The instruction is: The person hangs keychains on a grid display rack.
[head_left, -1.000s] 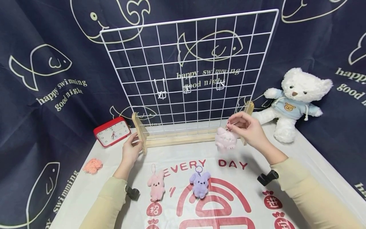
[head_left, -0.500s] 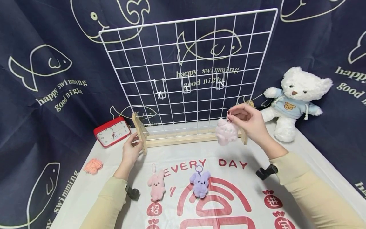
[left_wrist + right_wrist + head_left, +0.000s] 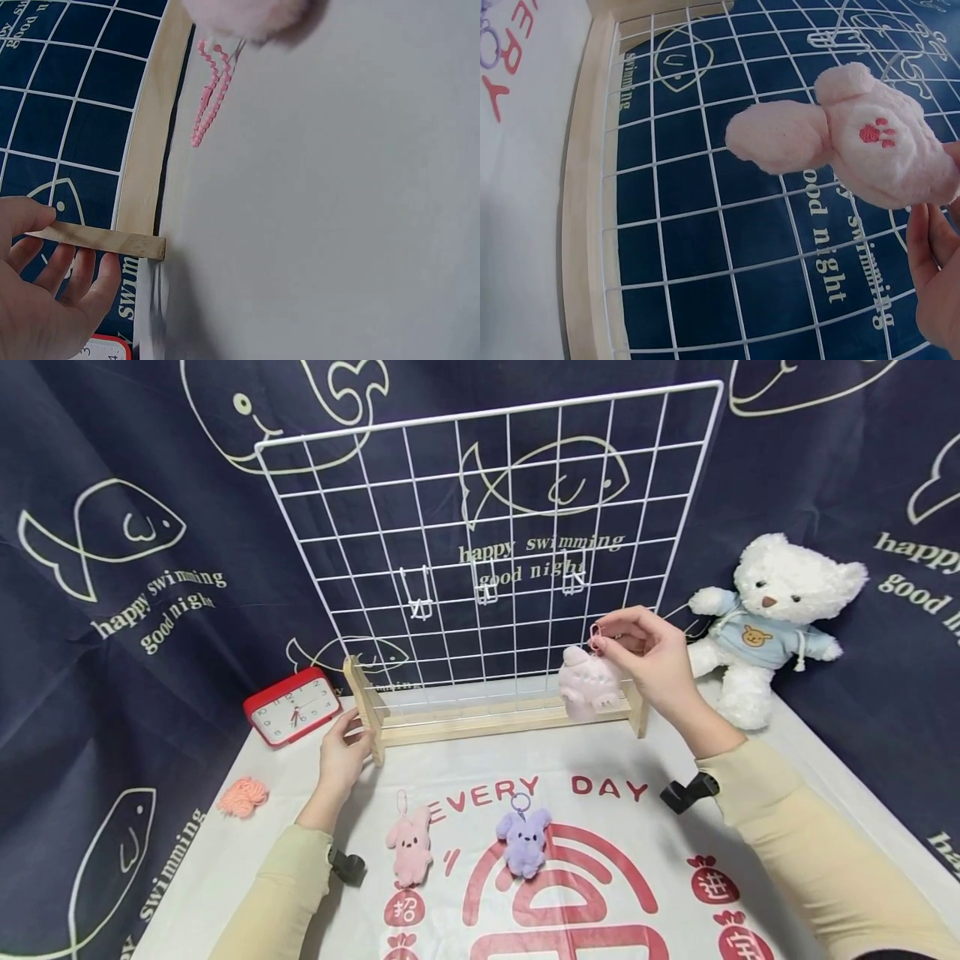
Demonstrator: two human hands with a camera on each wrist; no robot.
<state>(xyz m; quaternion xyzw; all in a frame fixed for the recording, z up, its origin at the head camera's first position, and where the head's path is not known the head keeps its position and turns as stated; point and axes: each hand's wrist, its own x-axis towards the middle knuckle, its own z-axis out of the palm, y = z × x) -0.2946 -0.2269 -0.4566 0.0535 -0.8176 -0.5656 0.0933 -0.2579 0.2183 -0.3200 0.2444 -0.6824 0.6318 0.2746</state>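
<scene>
My right hand (image 3: 654, 656) pinches the pink loop of a pale pink plush keychain (image 3: 588, 685), which hangs in front of the grid's lower right. In the right wrist view the plush (image 3: 877, 142) shows a red paw print. My left hand (image 3: 345, 760) grips the left wooden foot (image 3: 112, 240) of the stand, thumb on one side and fingers on the other. The white wire grid (image 3: 508, 485) stands upright in its wooden base (image 3: 465, 727). Three white hooks, among them a left one (image 3: 422, 606), a middle one (image 3: 487, 593) and a right one (image 3: 574, 578), hang on it.
A pink plush keychain (image 3: 410, 847) and a purple one (image 3: 525, 843) lie on the white printed tablecloth. A red clock (image 3: 294, 706) and a coral yarn bundle (image 3: 243, 797) are at left. A white teddy bear (image 3: 772, 610) sits at right, before a dark blue curtain (image 3: 60, 693).
My right hand has risen with the pale pink plush keychain, which now hangs higher in front of the grid. My left hand has stayed on the stand's foot.
</scene>
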